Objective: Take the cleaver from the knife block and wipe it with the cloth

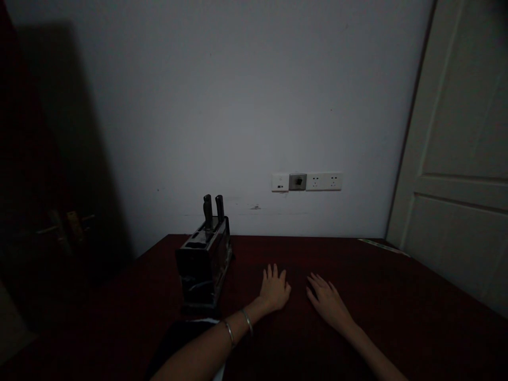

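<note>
The person's left hand (273,290) lies palm down on the dark red table (397,296). Its fingers are spread, they point away toward the wall (238,106), and they hold nothing. Two thin bangles (238,325) ring its wrist. The right hand (327,301) lies flat just beside it, a narrow strip of bare table between the two. Its fingers are also stretched out and loose, angled a little to the left, and they grip nothing.

The knife block (204,262) stands on the table to the left of the left hand. It is near the hand but apart from it, and it reaches a little farther from the person than the fingertips do. It is farther still from the right hand, with the left hand lying between them. The block is a dark, boxy holder whose long axis runs from the person toward the wall, swinging slightly right at the far end. Its slotted top faces upward. Two knife handles (207,210) rise from the far end, side by side and nearly upright, with their butts pointing up. The blades are hidden inside the block.

Beyond both hands, a white socket strip (306,181) is set in the wall above the table's far edge. A pale panelled door (456,159) stands to the right of the right hand.
</note>
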A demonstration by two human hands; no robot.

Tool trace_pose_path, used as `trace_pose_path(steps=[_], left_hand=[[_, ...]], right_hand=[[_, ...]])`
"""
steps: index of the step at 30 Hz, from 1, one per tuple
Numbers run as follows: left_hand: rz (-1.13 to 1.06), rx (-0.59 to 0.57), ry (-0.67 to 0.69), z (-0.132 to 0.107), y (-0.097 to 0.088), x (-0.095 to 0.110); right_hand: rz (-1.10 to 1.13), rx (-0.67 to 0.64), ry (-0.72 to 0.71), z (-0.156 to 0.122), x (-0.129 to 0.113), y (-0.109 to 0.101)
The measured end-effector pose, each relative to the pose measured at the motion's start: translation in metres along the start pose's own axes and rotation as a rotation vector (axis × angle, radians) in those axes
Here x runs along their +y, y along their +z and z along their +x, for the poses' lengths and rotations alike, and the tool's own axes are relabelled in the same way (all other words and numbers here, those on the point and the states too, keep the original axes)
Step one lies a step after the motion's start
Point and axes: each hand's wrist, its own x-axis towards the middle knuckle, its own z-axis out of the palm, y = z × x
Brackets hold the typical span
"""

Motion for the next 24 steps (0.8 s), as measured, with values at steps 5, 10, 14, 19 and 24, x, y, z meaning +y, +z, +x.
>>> trace_pose_path(steps=[5, 10, 14, 19, 24], left_hand=[[-0.023, -0.032, -0.035, 0.001, -0.012, 0.005], [-0.061, 0.021, 0.172, -0.039, -0.062, 0.029], [-0.019, 0.277, 0.576, -0.116, -0.114, 0.027], [-0.020, 0.670, 0.562, -0.188, -0.146, -0.044], [-0.027, 0.708, -0.117, -0.196, -0.174, -0.116]], right_hand=[[0.149, 0.001, 0.048, 0.000, -0.002, -0.006], [0.317, 0.037, 0.112, 0.022, -0.018, -0.021], [0.513, 0.059, 0.017, 0.075, -0.062, -0.034], [0.822, 0.002, -0.040, 0.157, -0.143, -0.034], [1.082, -0.131, 0.053, 0.202, -0.210, -0.020]])
